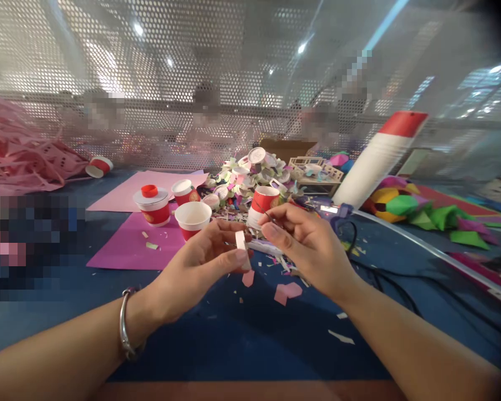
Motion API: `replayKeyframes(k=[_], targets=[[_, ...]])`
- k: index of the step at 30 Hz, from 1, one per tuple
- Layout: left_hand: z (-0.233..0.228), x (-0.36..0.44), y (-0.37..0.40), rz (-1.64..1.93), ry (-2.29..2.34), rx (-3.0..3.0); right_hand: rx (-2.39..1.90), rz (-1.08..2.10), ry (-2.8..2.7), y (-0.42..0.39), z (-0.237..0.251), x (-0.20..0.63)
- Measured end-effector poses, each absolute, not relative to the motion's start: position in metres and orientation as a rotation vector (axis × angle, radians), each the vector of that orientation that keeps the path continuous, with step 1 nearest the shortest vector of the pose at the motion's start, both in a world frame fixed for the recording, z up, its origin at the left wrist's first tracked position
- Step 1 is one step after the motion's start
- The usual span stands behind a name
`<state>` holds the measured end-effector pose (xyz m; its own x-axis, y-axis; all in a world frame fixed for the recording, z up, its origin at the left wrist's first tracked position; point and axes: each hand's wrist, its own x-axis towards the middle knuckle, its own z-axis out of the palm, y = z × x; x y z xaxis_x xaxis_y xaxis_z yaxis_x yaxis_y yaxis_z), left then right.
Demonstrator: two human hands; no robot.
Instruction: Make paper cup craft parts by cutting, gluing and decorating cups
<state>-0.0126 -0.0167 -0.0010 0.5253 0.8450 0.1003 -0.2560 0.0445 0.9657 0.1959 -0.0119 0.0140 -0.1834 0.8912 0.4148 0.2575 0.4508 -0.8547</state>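
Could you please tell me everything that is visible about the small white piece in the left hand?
The small white piece is narrow, plain-looking and appears to be paper or thin card. It is held between the thumb and fingers of the left hand, its longer side running roughly up and down with a slight tilt, above the blue table. The thumb partly covers it, so its full shape cannot be told. The right hand is close but apart from it.

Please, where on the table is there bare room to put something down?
The widest patch is the blue tabletop between the forearms, nearer than the pink paper pieces. A second lies between the left forearm and the purple sheet. Beyond the hands, cups and a scrap pile crowd it; on the right, black cables.
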Motion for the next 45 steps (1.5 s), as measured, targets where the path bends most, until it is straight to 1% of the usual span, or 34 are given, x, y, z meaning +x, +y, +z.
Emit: replayKeyframes(k=[5, 10, 18, 21, 27, 33, 45], targets=[[-0.003, -0.012, -0.014, 1.1, 0.677, 1.372, -0.991, 0.87, -1.747, -0.023, 0.013, 0.194], [-0.006, -0.012, -0.012, 1.238, 0.642, 1.406, -1.037, 0.998, -1.827, -0.028, 0.008, 0.188], [-0.006, -0.01, -0.017, 1.341, 0.682, 1.47, -1.058, 0.975, -1.814, -0.031, 0.008, 0.181], [-0.006, -0.009, -0.018, 1.372, 0.704, 1.487, -1.069, 0.935, -1.822, -0.034, 0.009, 0.179], [-0.006, -0.009, -0.019, 1.415, 0.714, 1.502, -1.143, 0.709, -1.948, -0.037, 0.008, 0.179], [-0.009, -0.009, -0.019, 1.398, 0.716, 1.51, -1.115, 0.572, -2.016, -0.038, 0.01, 0.178], [-0.008, -0.009, -0.019, 1.376, 0.754, 1.493, -1.151, 0.456, -2.073, -0.039, 0.01, 0.178]])
